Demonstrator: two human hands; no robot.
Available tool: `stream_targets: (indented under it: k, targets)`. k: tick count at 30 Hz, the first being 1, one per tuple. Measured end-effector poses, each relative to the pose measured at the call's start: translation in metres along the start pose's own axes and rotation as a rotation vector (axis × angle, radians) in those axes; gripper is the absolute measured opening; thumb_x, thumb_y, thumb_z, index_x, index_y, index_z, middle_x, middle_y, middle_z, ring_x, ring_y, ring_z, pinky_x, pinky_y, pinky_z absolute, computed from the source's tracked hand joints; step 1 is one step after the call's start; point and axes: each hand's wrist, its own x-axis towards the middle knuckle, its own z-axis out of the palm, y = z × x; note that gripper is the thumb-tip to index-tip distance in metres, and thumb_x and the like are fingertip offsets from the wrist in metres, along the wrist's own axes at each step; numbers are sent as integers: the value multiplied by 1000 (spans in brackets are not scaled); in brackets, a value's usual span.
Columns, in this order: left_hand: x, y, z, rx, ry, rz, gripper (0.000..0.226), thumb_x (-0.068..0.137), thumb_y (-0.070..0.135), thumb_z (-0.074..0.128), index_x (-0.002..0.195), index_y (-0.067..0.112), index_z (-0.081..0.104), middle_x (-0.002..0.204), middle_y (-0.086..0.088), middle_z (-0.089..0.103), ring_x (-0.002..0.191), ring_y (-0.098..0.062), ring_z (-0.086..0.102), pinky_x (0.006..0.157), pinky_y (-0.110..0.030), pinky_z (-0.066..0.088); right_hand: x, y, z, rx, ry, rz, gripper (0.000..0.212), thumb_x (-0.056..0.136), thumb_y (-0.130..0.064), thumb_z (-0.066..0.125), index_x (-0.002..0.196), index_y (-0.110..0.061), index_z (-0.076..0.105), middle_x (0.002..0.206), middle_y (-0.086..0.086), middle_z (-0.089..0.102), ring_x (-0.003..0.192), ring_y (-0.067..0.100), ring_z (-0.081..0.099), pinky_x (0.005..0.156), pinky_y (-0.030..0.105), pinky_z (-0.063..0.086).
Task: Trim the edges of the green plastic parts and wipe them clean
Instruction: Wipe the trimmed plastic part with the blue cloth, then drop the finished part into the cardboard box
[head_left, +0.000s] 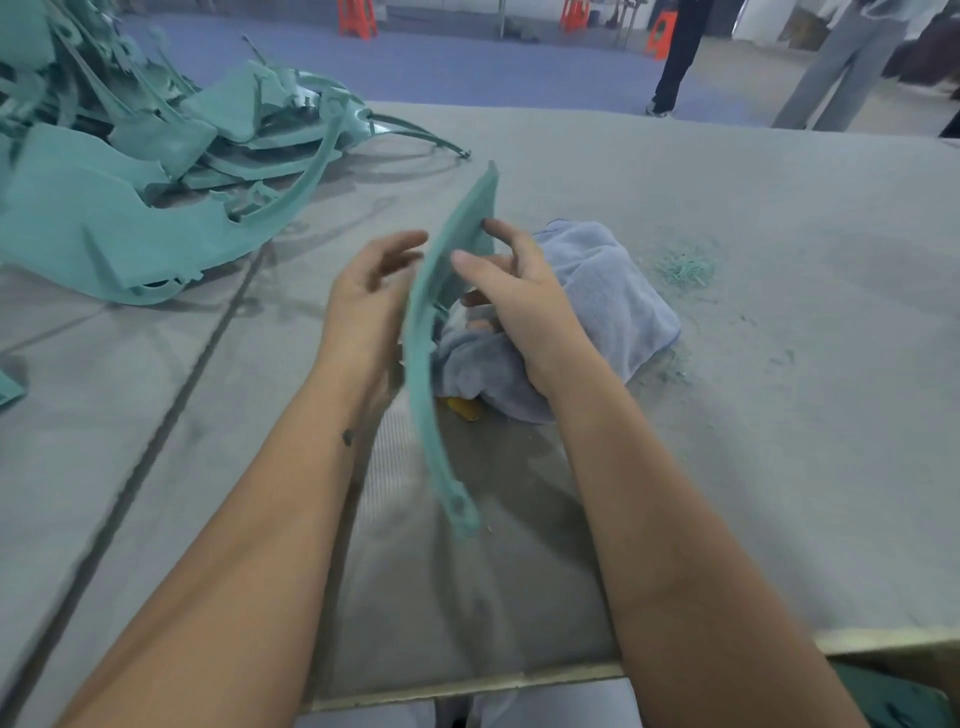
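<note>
A long curved green plastic part (423, 332) stands on edge between my hands, above the grey table (779, 415). Its wide end points away from me and its narrow end with a hole hangs near me. My right hand (519, 306) pinches the wide end between thumb and forefinger. My left hand (363, 296) lies against the part's left side with fingers fairly straight, a little blurred. A pale blue cloth (602, 306) is bunched on the table just behind and under my right hand.
A large pile of green plastic parts (130, 171) fills the table's far left. Green shavings (685, 267) lie right of the cloth. A yellow object (462, 408) peeks from under the cloth. Two people's legs (680, 57) stand beyond the table. The table's front edge (467, 686) is close to me.
</note>
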Motion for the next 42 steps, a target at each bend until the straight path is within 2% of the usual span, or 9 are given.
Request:
stream_targets:
  k: [2,4,9,17,27,30,34,39,42]
  targets:
    - [-4,10,-2,-343,-94,-199,26,97,29,51,104,10,67,89,-9,73,71,-20,71,55,-27,55,2,4,2,-176,10,-98,47,84,-29,71,128,-30,53,103,-4,55,96,8,56,83,20,50]
    - [-2,14,-10,-332,-153,-276,43,98,48,43,101,12,67,92,-11,74,75,-24,72,56,-32,56,3,9,6,-379,-13,-169,46,82,-29,72,125,-30,59,113,-1,53,102,4,52,93,19,45]
    - [7,20,-31,-50,-168,-190,18,96,6,49,108,3,62,84,-12,72,68,-23,68,57,-31,58,2,13,11,-494,-63,-165,30,84,-29,69,113,-22,67,115,7,61,100,11,56,98,36,45]
    - [8,15,-41,-350,-208,-293,22,90,17,45,101,8,61,78,-5,70,64,-18,67,57,-22,56,9,11,4,21,320,18,54,84,-26,70,125,-15,36,120,7,54,107,25,60,92,44,51]
    - [3,23,-71,-164,-558,-371,35,90,35,50,115,24,72,125,-8,66,83,-21,74,57,-22,59,4,4,-12,471,314,-110,24,86,1,66,108,-6,60,104,16,67,95,30,65,89,49,54]
    - [-13,29,-80,125,-615,-291,57,74,33,76,129,32,60,106,-5,73,63,-13,69,48,-17,52,-8,-6,-18,558,379,-134,17,84,2,67,96,-10,62,95,12,68,88,29,65,86,51,55]
    - [-30,39,-32,472,-441,-132,58,86,4,63,130,40,51,57,6,64,39,-5,45,38,-13,37,-40,-18,-48,676,458,-187,22,87,4,62,109,5,59,100,20,64,89,30,62,84,47,54]
    - [-67,47,75,832,-419,360,43,89,19,59,125,43,56,71,20,60,62,-1,54,67,-28,45,-108,-17,-125,881,695,-325,20,94,0,54,114,-2,56,97,11,64,79,21,63,64,29,54]
    - [-103,38,138,1036,-421,589,45,79,33,55,124,38,53,97,1,67,88,-24,61,73,-34,43,-153,-10,-180,938,838,-383,15,96,-6,52,109,-12,57,97,3,67,77,13,65,56,23,51]
